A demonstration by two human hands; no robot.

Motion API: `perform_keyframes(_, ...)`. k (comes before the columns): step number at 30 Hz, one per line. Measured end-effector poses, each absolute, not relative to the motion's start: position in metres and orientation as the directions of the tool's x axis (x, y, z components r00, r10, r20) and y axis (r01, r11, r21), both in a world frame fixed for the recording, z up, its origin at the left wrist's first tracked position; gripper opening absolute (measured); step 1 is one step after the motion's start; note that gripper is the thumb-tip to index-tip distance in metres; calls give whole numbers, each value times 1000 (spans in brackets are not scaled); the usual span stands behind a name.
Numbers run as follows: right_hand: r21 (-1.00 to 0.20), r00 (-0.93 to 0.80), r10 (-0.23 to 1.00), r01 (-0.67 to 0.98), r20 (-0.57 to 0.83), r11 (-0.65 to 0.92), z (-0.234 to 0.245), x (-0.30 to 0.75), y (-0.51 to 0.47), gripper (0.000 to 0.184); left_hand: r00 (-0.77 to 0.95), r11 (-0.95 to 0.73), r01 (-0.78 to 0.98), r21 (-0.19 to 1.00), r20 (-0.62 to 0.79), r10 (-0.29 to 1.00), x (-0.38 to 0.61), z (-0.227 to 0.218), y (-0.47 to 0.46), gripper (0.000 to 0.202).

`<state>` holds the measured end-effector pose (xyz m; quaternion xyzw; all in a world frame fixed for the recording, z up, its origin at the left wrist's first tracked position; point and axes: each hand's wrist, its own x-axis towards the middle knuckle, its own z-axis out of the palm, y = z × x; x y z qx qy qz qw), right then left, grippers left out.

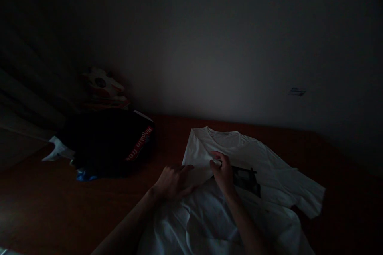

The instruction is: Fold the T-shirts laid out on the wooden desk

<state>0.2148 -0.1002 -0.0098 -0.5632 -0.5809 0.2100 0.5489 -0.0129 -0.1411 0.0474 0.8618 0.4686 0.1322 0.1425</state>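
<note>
A white T-shirt (269,159) with a dark printed picture on its chest lies spread in front of me, its neckline pointing away. Its left side is folded inward over the body, and the lower part is wrinkled. My left hand (173,182) rests at the folded left edge, fingers stretched out and apart on the cloth. On the folded part, near the print, my right hand (224,170) has its thumb and fingers curled together on a bit of the fabric. Its palm side is partly hidden, and the light is very dim.
The shirt lies on a reddish-brown wooden table (167,139) against a grey wall (209,48). A pile of dark clothes (101,139) with red-banded lettering sits at left. Behind it stands a white and red object (103,83). Curtain-like folds (26,99) hang at far left.
</note>
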Motion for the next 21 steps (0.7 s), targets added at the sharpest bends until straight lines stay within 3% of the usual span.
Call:
perform_keyframes(3, -838, 226, 869, 451, 441, 308, -12, 214, -99, 25, 401, -430, 745, 510, 173, 900, -10, 47, -134, 37)
perform_keyframes(5, -812, 203, 853, 471, 482, 346, -10, 212, -99, 22, 341, -441, 727, 525, 282, 897, -3, 44, -117, 36)
perform_keyframes(8, -764, 155, 825, 499, 543, 409, -7, 209, -101, 19, 374, -511, 740, 437, 365, 853, 14, 32, -79, 40)
perform_keyframes(11, -745, 137, 819, 517, 557, 421, -8, 208, -103, 20, 447, -548, 767, 333, 334, 830, 31, 12, -46, 44)
perform_keyframes(14, -759, 186, 820, 528, 542, 382, -14, 208, -103, 18, 423, -509, 812, 287, 311, 851, 36, -7, -31, 47)
perform_keyframes(17, -752, 229, 806, 559, 545, 349, -19, 206, -102, 28, 372, -451, 866, 217, 325, 870, 25, -17, -27, 46)
perform_keyframes(21, -666, 82, 828, 641, 555, 383, -13, 207, -102, 22, 394, -470, 866, 170, 346, 851, 1, -15, -21, 43)
